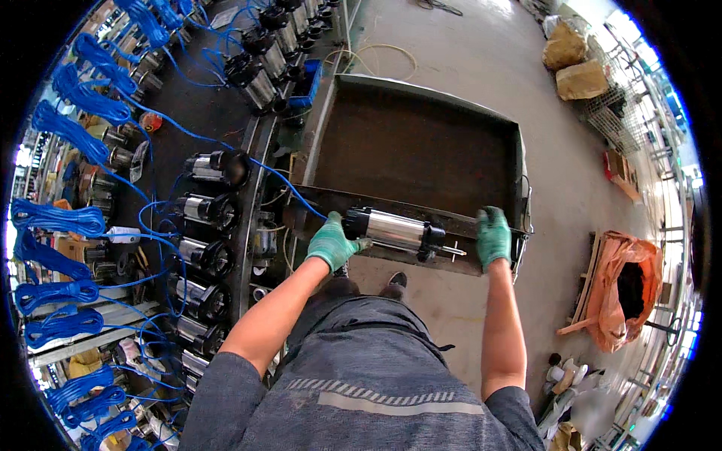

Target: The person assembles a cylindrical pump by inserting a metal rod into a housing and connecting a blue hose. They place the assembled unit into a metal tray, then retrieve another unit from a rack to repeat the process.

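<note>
A steel-and-black cylindrical pump motor (397,230) lies crosswise in front of me over the near ledge of a metal tank (425,89). Its thin bare shaft points right, and a blue cable leads off its left end. My left hand (333,243), in a green glove, is around the black left end, thumb along the near side; part of its grip is hidden. My right hand (493,237), gloved alike, is beyond the shaft tip at the ledge's right end. It touches no part of the motor, and its fingers are stretched forward, slightly bent.
Several similar motors (203,257) stand in a row on the dark bench at left, with coiled blue cables (60,218) beyond. A blue bin (307,84) stands by the tank's far left corner. At right are an orange sack (613,293) and a wire cage (615,116) with cardboard boxes.
</note>
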Available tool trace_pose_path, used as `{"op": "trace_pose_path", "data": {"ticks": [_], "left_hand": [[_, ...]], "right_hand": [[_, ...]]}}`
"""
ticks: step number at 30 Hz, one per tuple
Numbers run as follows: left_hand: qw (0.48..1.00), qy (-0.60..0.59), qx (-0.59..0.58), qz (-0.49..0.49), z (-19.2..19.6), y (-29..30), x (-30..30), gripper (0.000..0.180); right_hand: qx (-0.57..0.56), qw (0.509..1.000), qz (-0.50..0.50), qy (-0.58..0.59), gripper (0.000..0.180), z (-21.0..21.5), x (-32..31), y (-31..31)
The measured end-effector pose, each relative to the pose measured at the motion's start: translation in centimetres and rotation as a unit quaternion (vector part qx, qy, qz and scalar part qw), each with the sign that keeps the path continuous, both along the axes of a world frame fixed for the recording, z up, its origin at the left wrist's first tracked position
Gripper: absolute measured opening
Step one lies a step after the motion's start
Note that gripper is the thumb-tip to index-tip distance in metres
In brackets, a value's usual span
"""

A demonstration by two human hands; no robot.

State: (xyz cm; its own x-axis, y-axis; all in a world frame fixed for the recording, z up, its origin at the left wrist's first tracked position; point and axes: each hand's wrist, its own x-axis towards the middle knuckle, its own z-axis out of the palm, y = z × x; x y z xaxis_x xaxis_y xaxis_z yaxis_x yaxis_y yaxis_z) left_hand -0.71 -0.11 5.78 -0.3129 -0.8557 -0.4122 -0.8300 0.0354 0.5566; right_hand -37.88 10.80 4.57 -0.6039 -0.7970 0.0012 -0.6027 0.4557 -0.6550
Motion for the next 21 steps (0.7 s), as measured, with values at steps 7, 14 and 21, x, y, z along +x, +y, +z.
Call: {"op": "trace_pose_path", "data": {"ticks": [7,14,21], "left_hand": [[0.928,-0.16,-0.243,-0.232,-2.6,-6.2,6.7,0.044],[0.908,-0.137,-0.215,-0.334,-3.7,-10.0,11.6,0.027],[0.958,-0.105,-0.249,-0.096,-7.5,-10.0,15.8,0.054]], "right_hand": [[0.064,0.971,0.153,0.175,0.023,3.2,13.8,-4.4],[0.03,0.979,0.114,0.169,0.016,2.2,13.8,-4.8],[0.025,0.977,0.1,0.188,0.015,1.9,14.0,-4.6]]}}
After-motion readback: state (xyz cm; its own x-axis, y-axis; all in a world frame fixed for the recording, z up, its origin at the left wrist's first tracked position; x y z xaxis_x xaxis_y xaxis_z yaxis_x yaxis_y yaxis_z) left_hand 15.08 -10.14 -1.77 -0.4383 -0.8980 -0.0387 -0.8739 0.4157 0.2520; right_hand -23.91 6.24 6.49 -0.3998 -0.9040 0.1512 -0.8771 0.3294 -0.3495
